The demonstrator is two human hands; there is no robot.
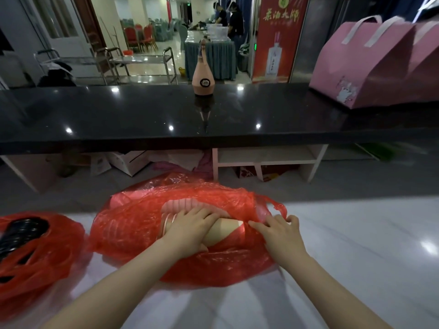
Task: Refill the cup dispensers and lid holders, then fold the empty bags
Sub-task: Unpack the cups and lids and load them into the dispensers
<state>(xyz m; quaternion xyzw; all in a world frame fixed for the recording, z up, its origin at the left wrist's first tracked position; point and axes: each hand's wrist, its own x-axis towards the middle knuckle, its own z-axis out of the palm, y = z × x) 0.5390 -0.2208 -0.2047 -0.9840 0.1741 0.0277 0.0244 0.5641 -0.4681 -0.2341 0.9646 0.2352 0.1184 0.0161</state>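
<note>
My left hand [190, 227] grips the cup stack [221, 227] inside the red bag [147, 224]; right hand [280, 230] pinches the bag's mouth: hold plastic back, draw stack out level.

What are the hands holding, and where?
Left hand grips the stack of paper cups around its middle; right hand pinches the red plastic bag's opening.
</note>
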